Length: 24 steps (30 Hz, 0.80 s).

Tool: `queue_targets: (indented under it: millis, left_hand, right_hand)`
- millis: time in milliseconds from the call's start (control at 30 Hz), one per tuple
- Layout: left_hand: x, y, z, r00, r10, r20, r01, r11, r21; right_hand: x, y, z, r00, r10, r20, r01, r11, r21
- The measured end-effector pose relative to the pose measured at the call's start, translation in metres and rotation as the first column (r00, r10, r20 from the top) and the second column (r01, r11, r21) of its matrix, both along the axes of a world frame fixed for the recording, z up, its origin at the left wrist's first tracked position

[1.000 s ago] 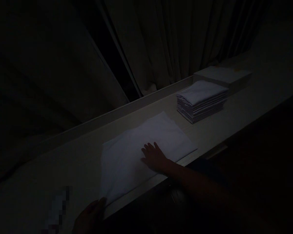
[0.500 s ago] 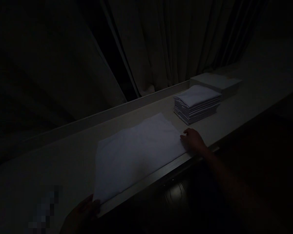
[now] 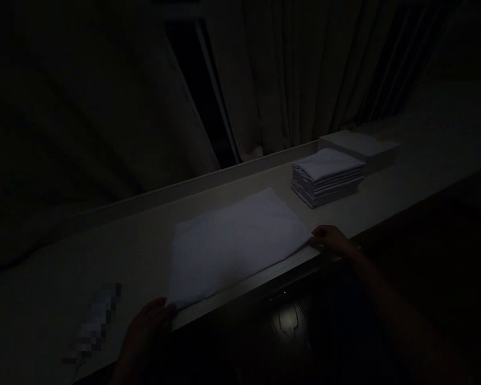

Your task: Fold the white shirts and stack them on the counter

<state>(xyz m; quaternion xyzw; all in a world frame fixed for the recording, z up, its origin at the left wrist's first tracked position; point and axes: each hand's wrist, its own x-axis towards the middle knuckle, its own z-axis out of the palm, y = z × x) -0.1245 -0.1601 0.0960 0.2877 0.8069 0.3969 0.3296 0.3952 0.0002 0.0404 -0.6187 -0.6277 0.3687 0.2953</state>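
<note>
**White cloth [image 3: 236, 243] pinched at both near corners**

I have the white cloth spread in front of me on the long pale surface [image 3: 116, 240], its long side running beside the near edge. My left grip [image 3: 149, 322] is at the cloth's near left corner, thumb and fingers closed on it. My right grip [image 3: 332, 239] pinches the near right corner between thumb and fingertips, just over the surface's edge. Whether that corner is raised a little or lies down, I cannot tell in this dim light. Between my hands the cloth lies nearly flat, with faint creases.

Beyond its right end, near but apart from it, stands a neat stack of folded cloths [image 3: 327, 182], many layers high. Just behind the stack sits a pale box-like block [image 3: 356, 143]. To the left of the cloth, a blurred-out object [image 3: 96, 321] lies on the surface, too pixelated to name. Long curtains [image 3: 260, 75] hang behind the surface's raised back edge [image 3: 220, 175], with a dark gap between two of them.
</note>
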Motion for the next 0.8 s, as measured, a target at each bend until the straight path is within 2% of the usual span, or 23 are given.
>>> queue_targets:
  millis: [100,233,333,400,467,533,667,733,800]
  left_hand:
    - [-0.005,-0.003,-0.010,0.995,0.022,0.100,-0.025,0.999,0.034]
    - [-0.012,-0.005,-0.019,0.996,0.024,0.085,-0.027,0.999,0.035]
    - [-0.015,-0.006,-0.023,0.992,0.013,0.122,-0.020,0.998,0.057]
    - [-0.016,-0.008,-0.025,0.989,-0.005,0.147,-0.007,0.997,0.076]
    - [-0.016,-0.010,-0.027,0.989,-0.033,0.142,0.021,0.996,0.091]
    - [-0.016,-0.011,-0.026,0.990,-0.052,0.130,0.040,0.995,0.094]
    - [-0.013,-0.012,-0.018,0.996,-0.069,0.054,0.064,0.995,0.080]
    - [-0.013,-0.009,-0.013,0.996,-0.087,-0.005,0.087,0.993,0.076]
    - [-0.012,-0.005,-0.009,0.993,-0.109,-0.040,0.111,0.992,0.067]
  right_hand:
    - [0.004,0.000,0.002,0.977,0.007,-0.214,-0.002,1.000,0.026]
    - [0.007,-0.002,-0.001,0.955,-0.041,-0.293,0.045,0.999,0.006]
    - [0.008,-0.003,-0.008,0.934,-0.003,-0.358,-0.015,0.999,-0.049]
    - [0.008,-0.002,-0.013,0.928,-0.011,-0.373,-0.013,0.998,-0.061]
    - [0.006,-0.001,-0.016,0.952,-0.052,-0.301,0.046,0.999,-0.028]
    - [0.003,0.000,-0.016,0.988,-0.078,-0.133,0.084,0.996,0.039]
    - [-0.006,-0.003,-0.008,0.980,-0.003,0.198,-0.011,0.998,0.068]
    - [-0.009,-0.003,-0.005,0.981,0.021,0.193,-0.032,0.998,0.058]
    - [-0.008,-0.003,-0.004,0.997,0.018,0.069,-0.022,0.998,0.062]
